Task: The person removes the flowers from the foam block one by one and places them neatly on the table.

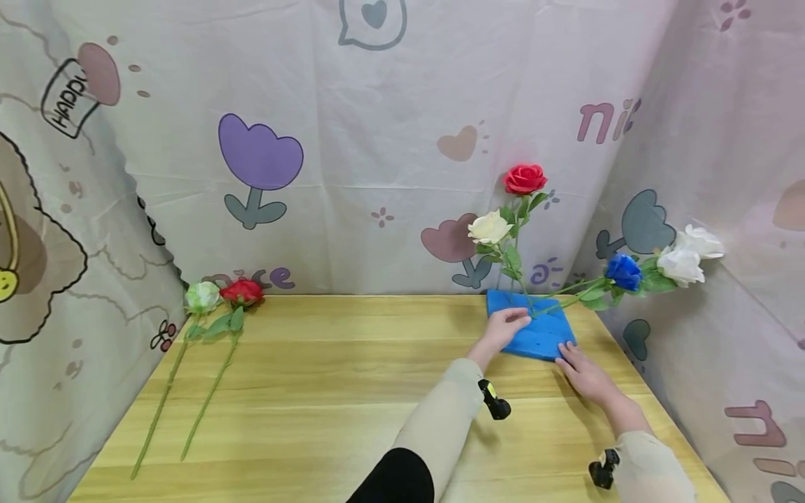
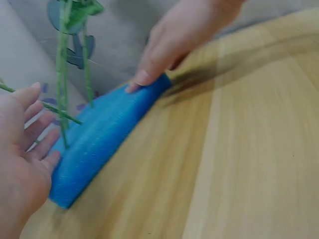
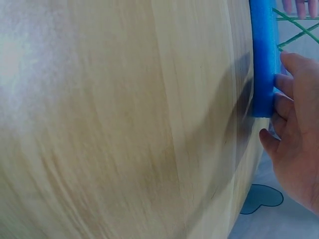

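Observation:
A blue foam block (image 1: pixel 539 339) lies at the table's back right, with several artificial roses stuck in it. A red rose (image 1: pixel 525 179) and a cream rose (image 1: pixel 490 228) stand fairly upright. A blue rose (image 1: pixel 624 271) and white roses (image 1: pixel 682 265) lean far to the right. My left hand (image 1: pixel 505 328) is over the block's left side beside the green stems (image 2: pixel 63 74), its fingers loosely extended and not wrapped round any stem. My right hand (image 1: pixel 586 374) rests its fingers on the block's front right corner; in the right wrist view its fingers (image 3: pixel 285 107) lie along the block's edge.
A white-green rose (image 1: pixel 203 297) and a red rose (image 1: pixel 242 292) with long stems lie on the left of the wooden table (image 1: pixel 327 391). Printed curtain (image 1: pixel 371 91) hangs behind and along both sides; the leaning roses reach past the table's right edge.

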The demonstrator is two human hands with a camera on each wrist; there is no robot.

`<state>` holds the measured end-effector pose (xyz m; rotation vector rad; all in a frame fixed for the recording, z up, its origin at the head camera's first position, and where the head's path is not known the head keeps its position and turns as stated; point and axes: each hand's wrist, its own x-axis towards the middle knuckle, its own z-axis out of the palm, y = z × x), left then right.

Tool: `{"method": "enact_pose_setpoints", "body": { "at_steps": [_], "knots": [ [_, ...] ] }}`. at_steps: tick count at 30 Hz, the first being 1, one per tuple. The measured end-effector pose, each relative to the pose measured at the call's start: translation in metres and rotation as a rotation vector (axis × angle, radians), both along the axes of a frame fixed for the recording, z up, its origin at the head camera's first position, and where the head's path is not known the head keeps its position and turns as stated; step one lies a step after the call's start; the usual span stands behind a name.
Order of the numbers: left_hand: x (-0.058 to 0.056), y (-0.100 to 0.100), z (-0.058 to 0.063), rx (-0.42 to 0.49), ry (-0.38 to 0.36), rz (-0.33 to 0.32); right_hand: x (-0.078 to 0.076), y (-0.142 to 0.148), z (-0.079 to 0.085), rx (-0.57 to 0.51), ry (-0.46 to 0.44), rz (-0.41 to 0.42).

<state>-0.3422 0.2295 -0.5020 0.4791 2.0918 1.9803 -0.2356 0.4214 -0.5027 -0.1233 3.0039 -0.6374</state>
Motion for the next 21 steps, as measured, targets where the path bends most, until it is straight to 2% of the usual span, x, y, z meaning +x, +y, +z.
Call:
{"method": "enact_pose_setpoints", "body": {
  "at_steps": [10,16,21],
  "knots": [
    [-0.001,0.016,-0.01,-0.138,0.066,0.074,0.001,0.0,-0.002,-0.018,-0.01,-0.006],
    [-0.003,0.022,-0.01,-0.246,0.132,0.104,0.001,0.0,-0.002,-0.012,-0.016,-0.021],
    [-0.002,0.025,-0.007,-0.31,0.124,0.137,-0.001,0.001,-0.002,-0.016,-0.02,-0.024]
  ]
}}
